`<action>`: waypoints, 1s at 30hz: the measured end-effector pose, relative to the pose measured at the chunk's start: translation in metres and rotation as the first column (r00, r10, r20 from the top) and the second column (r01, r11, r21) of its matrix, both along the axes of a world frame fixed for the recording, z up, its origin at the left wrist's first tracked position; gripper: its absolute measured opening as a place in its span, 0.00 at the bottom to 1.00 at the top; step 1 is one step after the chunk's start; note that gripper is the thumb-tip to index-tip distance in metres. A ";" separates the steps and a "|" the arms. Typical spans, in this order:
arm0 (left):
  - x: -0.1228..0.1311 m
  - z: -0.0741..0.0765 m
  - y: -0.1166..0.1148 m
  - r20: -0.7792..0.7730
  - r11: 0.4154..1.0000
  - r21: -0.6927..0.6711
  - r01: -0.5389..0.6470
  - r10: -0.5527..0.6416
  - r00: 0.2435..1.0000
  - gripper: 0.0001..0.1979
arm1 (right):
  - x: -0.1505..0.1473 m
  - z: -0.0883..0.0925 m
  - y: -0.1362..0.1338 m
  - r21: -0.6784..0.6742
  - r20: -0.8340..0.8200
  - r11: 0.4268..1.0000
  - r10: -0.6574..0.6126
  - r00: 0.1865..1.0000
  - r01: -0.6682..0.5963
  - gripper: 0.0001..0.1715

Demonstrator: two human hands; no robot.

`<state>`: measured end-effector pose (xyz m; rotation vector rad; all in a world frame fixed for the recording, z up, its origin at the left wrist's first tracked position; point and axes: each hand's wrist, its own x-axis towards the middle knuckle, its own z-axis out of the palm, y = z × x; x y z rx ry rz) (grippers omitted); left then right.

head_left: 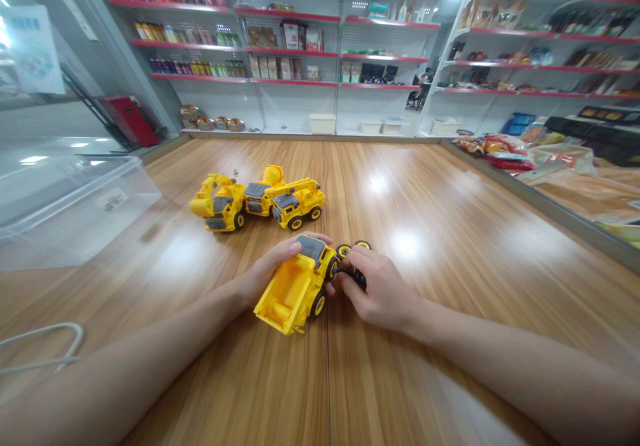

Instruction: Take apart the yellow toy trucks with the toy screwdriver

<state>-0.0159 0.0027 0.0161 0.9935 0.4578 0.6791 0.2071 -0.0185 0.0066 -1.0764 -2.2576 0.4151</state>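
Observation:
My left hand (pixel 274 263) is closed around a yellow toy dump truck (pixel 287 293) with a grey cab top, tilted so its wheels face right. Pinched in my right hand (pixel 377 285) is a small dark screwdriver (pixel 358 275), its tip at the hub of the truck's front wheel (pixel 331 268). Most of the screwdriver's handle is hidden by the fingers. Just behind my right hand, two loose toy wheels (pixel 363 244) with yellow hubs and black tyres lie on the table.
Beyond my hands stand a yellow toy excavator (pixel 219 205), a toy mixer truck (pixel 265 189) and a toy crane truck (pixel 300 206). A clear plastic bin (pixel 80 209) is at the left, above a white cable (pixel 75 339). Packaged goods (pixel 505 149) lie past the table's right edge.

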 end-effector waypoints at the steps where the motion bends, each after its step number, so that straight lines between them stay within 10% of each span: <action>1: 0.000 0.000 0.000 0.001 1.000 0.003 -0.005 0.005 1.000 0.25 | 0.000 0.000 0.000 -0.003 0.002 1.000 0.001 1.000 -0.001 0.04; 30: -0.001 -0.003 0.002 0.038 1.000 0.020 0.011 -0.012 0.999 0.25 | -0.002 -0.004 0.004 -0.017 -0.112 0.998 -0.068 0.991 0.067 0.07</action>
